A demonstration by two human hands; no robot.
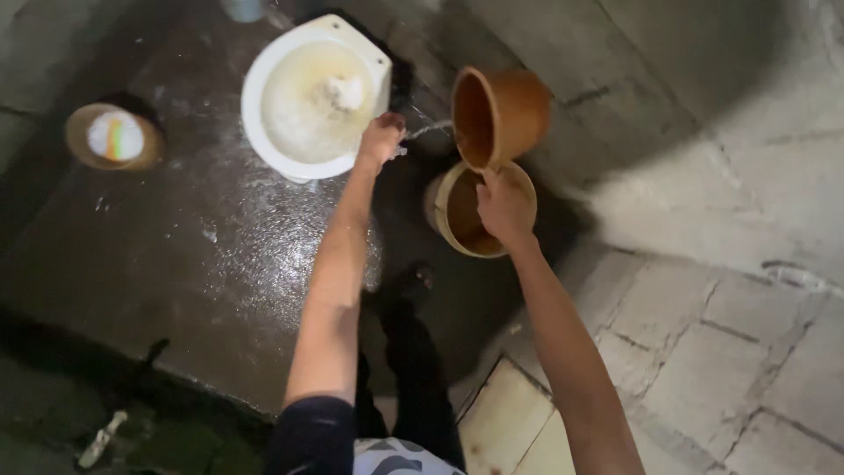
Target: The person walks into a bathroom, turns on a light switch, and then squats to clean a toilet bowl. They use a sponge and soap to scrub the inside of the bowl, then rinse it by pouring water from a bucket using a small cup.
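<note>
Seen from above, in a dim wet washroom. Right hand [504, 207] closed around the handle of a brown plastic jug [498, 115], tipped on its side just above the hand. Directly beneath the hand, a tan bucket [440, 204]. Left hand [381, 139] loosely curled, empty, under a thin stream of water [429, 129] from the jug. Just beyond the left hand, a white toilet bowl [255, 88].

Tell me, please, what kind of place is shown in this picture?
Most likely a simple bathroom or toilet room. A white toilet bowl stands on a wet, dark floor, a bucket sits beside it, and the right hand tips a brown scoop near the left hand.
</note>
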